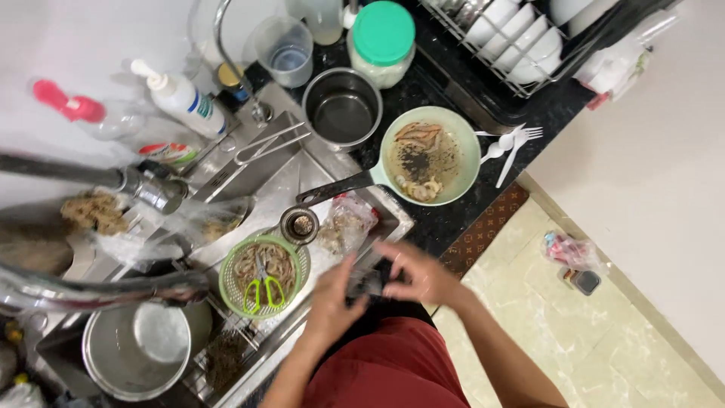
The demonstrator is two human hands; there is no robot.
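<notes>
Standing at the front edge of a steel sink [226, 170], looking straight down. Left hand [332, 291] and right hand [415, 273] meeting over that front edge, both closing on a small dark object [366, 281]; blurred, so hard telling what it is. Left fingers curling around its near side, right fingers bending over its far side, thumbs tucked in, so both clamping on it together.

Sitting just beyond the hands, on the sink's ledge, a crumpled clear plastic bag [347, 223] with something pale inside. Resting beside it, toward the sink's middle, a green colander [264, 273] holding small shrimp-like pieces and green-handled scissors [262, 291]. Lying next to the colander's far rim, a round metal strainer [300, 224]. Occupying the sink's near left corner, a large steel bowl [140, 347] with water. Crossing above it, two blurred metal tap pipes [98, 291], partly blocking the view of the sink.

Standing on the dark counter at the sink's far right corner, a pale green pan [430, 156] with scraps, its black handle reaching toward the sink. Behind it, a steel pot [342, 108], a jar with a green lid [383, 39] and a clear measuring cup [285, 51]. Lying to the pan's right, white plastic forks [513, 145]. Filling the counter's far right end, a dish rack [521, 41] with white bowls. Leaning at the sink's far left edge, a white pump bottle [181, 97].
</notes>
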